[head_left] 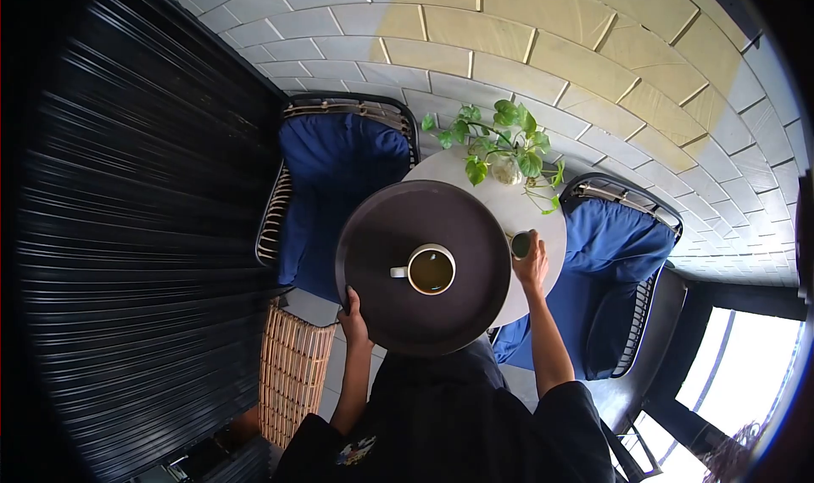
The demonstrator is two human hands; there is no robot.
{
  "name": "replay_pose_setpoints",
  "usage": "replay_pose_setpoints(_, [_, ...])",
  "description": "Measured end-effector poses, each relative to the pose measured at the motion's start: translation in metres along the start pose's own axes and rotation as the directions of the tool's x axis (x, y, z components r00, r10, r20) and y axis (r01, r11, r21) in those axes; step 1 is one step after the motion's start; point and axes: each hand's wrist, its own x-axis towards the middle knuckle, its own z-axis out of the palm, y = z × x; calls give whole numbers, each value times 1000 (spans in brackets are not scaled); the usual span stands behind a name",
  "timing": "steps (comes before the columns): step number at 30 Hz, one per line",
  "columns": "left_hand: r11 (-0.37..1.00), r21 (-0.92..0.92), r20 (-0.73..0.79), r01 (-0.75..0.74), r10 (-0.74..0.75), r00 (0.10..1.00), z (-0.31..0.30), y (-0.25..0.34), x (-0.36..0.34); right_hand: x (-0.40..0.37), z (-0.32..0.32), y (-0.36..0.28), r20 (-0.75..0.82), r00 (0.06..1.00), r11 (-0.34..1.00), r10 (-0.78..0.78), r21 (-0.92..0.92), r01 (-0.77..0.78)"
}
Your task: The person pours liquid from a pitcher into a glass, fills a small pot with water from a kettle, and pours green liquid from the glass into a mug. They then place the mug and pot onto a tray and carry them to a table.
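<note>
1. The left hand [353, 312] is closed on the near rim of the round dark tray [381, 228], with the thumb on top and the fingers hidden underneath. The rest of the tray reaches forward and to the right of this hand, over the near edge of the worktop [441, 167]. I cannot tell whether it rests on the worktop or hangs just above it.
2. The tray looks level. That seems sensible, because the white cup [431, 269] on it is filled nearly to the brim with a yellow-green drink.
3. The white cup sits forward and to the right of the left hand, close to the tray's middle, with its handle pointing back toward that hand. Sitting centrally probably keeps the load balanced over a one-handed grip.
4. The right hand [534, 268] is wrapped around a small cup [520, 244], with the fingers curled on its side. The cup is at the fingertips, just past the tray's right rim. It appears to stand on the worktop, though the contact is too small to confirm.
5. Beyond the right hand, a leafy plant [502, 139] in a clear vase stands at the far side of the worktop, well away from both cups.
6. A blue-cushioned chair [339, 161] stands beyond the left hand. Another chair [610, 245] stands to the right of the right hand.
</note>
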Motion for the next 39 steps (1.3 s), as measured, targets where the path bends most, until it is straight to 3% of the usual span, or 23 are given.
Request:
replay_pose_setpoints(9, [997, 31, -63, 73, -71, 995, 19, 0, -13, -60, -8, -1, 111, 994, 999, 5, 44, -10])
replay_pose_setpoints(12, [998, -13, 23, 60, -60, 998, 15, -4, -8, -69, -14, -12, 162, 986, 997, 36, 63, -47])
replay_pose_setpoints(15, [997, -13, -5, 72, -72, 997, 16, 0, -12, -71, -11, -9, 236, 971, 994, 32, 94, -55])
replay_pose_setpoints(19, [999, 26, -14, 40, -40, 999, 14, 3, -12, -68, -27, 6, 176, 979, 985, -104, 157, 77])
replay_pose_setpoints(22, [998, 25, -64, 61, -59, 996, 7, -3, -6, -48, -83, -20, 122, 993, 987, -3, 158, -16])
replay_pose_setpoints(25, [999, 13, 1, 49, -49, 999, -1, -11, 1, -31, -133, -72, 59, 983, 908, -172, 396, 135])
replay_pose_setpoints(26, [999, -6, 33, 41, -41, 999, 0, -12, 0, -28, -143, -88, 172, 956, 884, -236, 446, 138])
replay_pose_setpoints(28, [999, -26, 67, 37, -35, 997, 0, -14, 0, -31, -136, -109, 227, 851, 789, -473, 539, 295])
replay_pose_setpoints(30, [999, -25, 35, 47, -46, 998, 1, -20, 1, -39, -133, -140, 231, 765, 739, -601, 527, 421])
replay_pose_setpoints(34, [997, -41, 75, 61, -57, 996, 3, -22, -1, -49, -100, -163, 355, 711, 774, -607, 466, 429])
replay_pose_setpoints(37, [999, -27, 79, 41, -39, 996, 10, -15, -9, -50, -83, -163, 326, 716, 774, -618, 413, 480])
replay_pose_setpoints(39, [994, 53, -54, 100, -97, 994, 13, -13, -13, -50, -78, -162, 301, 727, 775, -617, 390, 497])
